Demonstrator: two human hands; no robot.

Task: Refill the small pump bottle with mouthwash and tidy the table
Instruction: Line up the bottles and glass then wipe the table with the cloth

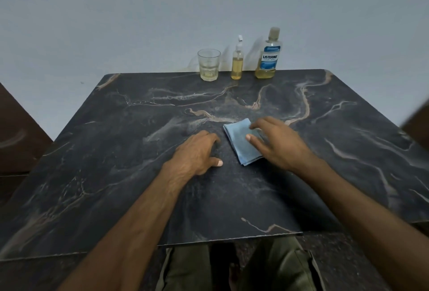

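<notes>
Both hands rest over a dark marbled table (116,174). The right hand (276,144) lies spread and open-fingered on top of a folded blue cloth (239,142), its fingertips (248,138) pressing the fabric flat; nothing is pinched or lifted. The left hand (197,153) sits just beside the cloth's left edge, palm down, fingers loosely curled against the tabletop, holding nothing. Well beyond both hands, along the far edge by the wall, three items stand upright in a row: a glass tumbler (209,65) with a little pale liquid, the small pump bottle (237,59) nearly full of yellow liquid, and the mouthwash bottle (268,55), capped, with only a low level left.
</notes>
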